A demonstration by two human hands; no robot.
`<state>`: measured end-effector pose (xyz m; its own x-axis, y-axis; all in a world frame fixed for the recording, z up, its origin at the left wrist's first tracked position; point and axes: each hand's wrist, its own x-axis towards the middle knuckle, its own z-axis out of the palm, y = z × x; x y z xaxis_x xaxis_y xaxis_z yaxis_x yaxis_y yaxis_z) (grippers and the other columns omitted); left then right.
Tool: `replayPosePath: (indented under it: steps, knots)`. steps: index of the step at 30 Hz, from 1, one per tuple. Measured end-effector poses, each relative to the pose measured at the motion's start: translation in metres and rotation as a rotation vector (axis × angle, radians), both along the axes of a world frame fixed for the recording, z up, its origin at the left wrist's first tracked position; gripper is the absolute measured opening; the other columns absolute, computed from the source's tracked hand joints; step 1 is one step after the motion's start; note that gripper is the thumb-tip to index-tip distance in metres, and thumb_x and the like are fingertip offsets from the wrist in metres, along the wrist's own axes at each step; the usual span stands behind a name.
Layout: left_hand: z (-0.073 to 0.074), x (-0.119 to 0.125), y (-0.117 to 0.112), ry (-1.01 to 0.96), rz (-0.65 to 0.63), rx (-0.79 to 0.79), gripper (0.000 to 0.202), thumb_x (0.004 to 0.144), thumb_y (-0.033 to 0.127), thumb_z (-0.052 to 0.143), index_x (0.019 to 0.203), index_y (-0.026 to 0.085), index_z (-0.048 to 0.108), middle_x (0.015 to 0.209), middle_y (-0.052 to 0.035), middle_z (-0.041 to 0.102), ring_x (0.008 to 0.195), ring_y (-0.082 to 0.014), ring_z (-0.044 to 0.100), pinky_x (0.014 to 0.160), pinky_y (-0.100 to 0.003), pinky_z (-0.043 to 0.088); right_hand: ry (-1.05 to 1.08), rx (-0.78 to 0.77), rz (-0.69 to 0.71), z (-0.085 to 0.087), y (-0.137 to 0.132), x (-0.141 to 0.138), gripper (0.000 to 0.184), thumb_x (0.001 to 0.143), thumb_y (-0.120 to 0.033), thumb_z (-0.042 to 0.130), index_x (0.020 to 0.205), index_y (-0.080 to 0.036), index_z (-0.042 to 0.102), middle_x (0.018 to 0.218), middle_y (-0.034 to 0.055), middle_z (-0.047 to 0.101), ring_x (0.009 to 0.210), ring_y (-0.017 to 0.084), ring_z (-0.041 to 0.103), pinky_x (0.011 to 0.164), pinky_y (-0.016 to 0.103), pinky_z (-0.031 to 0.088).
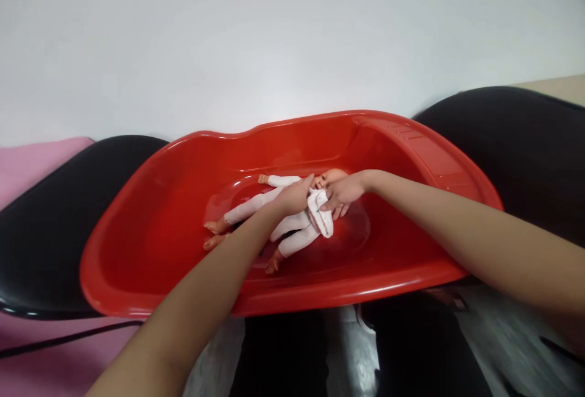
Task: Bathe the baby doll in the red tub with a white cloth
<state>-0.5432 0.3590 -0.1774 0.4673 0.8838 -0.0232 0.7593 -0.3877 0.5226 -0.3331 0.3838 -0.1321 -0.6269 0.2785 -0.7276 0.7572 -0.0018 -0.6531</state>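
A baby doll (256, 204) in a white outfit lies on its back in a red baby bathtub (183, 214), head to the right and bare feet to the left. A small white cloth piece with a trimmed edge (321, 217) hangs over the doll's upper body, below its chin. My right hand (345, 193) is beside the doll's head, with its fingers closed on the cloth. My left hand (296, 196) rests across the doll's chest, its fingers closed at the cloth's left edge. The doll's neck and part of its head are hidden behind my hands.
The tub rests across black padded seats, one at the left (41, 232) and one at the right (525, 153). A white wall (274, 37) rises behind it. Pink material (41, 165) shows at the left. My dark-clothed legs (283, 354) are below the tub's near rim.
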Motion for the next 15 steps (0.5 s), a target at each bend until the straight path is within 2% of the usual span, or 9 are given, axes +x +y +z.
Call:
replayPosePath:
  steps: [2, 5, 7, 9, 12, 15]
  knots:
    - [0.001, -0.002, 0.001, -0.013, -0.024, 0.019, 0.065, 0.098, 0.044, 0.050, 0.158, 0.020, 0.041, 0.159, -0.0144, 0.049, 0.141, -0.0336, 0.051, 0.117, -0.046, 0.042, 0.048, 0.021, -0.041, 0.002, -0.002, -0.003, 0.068, 0.079, -0.070, 0.076, 0.113, -0.011, 0.070, 0.115, 0.0171, 0.076, 0.105, 0.025, 0.074, 0.099, 0.038, 0.060]
    - [0.006, -0.005, 0.003, -0.043, 0.029, 0.107, 0.065, 0.098, 0.030, 0.045, 0.160, 0.013, 0.037, 0.165, -0.0163, 0.039, 0.151, -0.0308, 0.040, 0.123, -0.045, 0.035, 0.146, 0.076, -0.150, 0.007, -0.003, -0.006, 0.059, 0.083, -0.068, 0.073, 0.105, -0.014, 0.072, 0.109, 0.0154, 0.078, 0.103, 0.026, 0.075, 0.097, 0.039, 0.061]
    - [0.014, -0.006, 0.004, -0.085, 0.092, 0.180, 0.066, 0.095, 0.022, 0.045, 0.160, 0.014, 0.037, 0.165, -0.0135, 0.041, 0.150, -0.0272, 0.041, 0.123, -0.041, 0.036, 0.200, 0.154, -0.221, 0.011, -0.003, -0.009, 0.051, 0.088, -0.065, 0.067, 0.098, -0.015, 0.073, 0.101, 0.0138, 0.079, 0.100, 0.027, 0.075, 0.094, 0.039, 0.061]
    - [0.022, -0.007, 0.005, -0.154, 0.166, 0.248, 0.061, 0.095, 0.020, 0.045, 0.156, 0.018, 0.044, 0.159, -0.0101, 0.049, 0.145, -0.0242, 0.048, 0.122, -0.038, 0.038, 0.272, 0.284, -0.283, 0.014, -0.003, -0.012, 0.043, 0.092, -0.059, 0.063, 0.095, -0.017, 0.072, 0.101, 0.0115, 0.078, 0.100, 0.027, 0.074, 0.095, 0.038, 0.060]
    - [0.030, -0.006, 0.005, -0.252, 0.248, 0.303, 0.049, 0.099, 0.023, 0.042, 0.147, 0.024, 0.054, 0.148, -0.0066, 0.059, 0.137, -0.0212, 0.056, 0.119, -0.035, 0.042, 0.478, 0.514, -0.296, 0.013, -0.001, -0.018, 0.029, 0.091, -0.040, 0.065, 0.112, -0.021, 0.068, 0.121, 0.0065, 0.074, 0.114, 0.024, 0.068, 0.103, 0.035, 0.054]
    - [0.027, -0.004, 0.007, -0.270, 0.212, 0.259, 0.048, 0.099, 0.020, 0.043, 0.146, 0.025, 0.055, 0.148, -0.0063, 0.060, 0.137, -0.0207, 0.055, 0.120, -0.035, 0.041, 0.542, 0.666, -0.206, 0.007, 0.002, -0.018, 0.040, 0.086, -0.025, 0.064, 0.126, -0.022, 0.062, 0.130, 0.0056, 0.069, 0.119, 0.024, 0.064, 0.107, 0.037, 0.050]
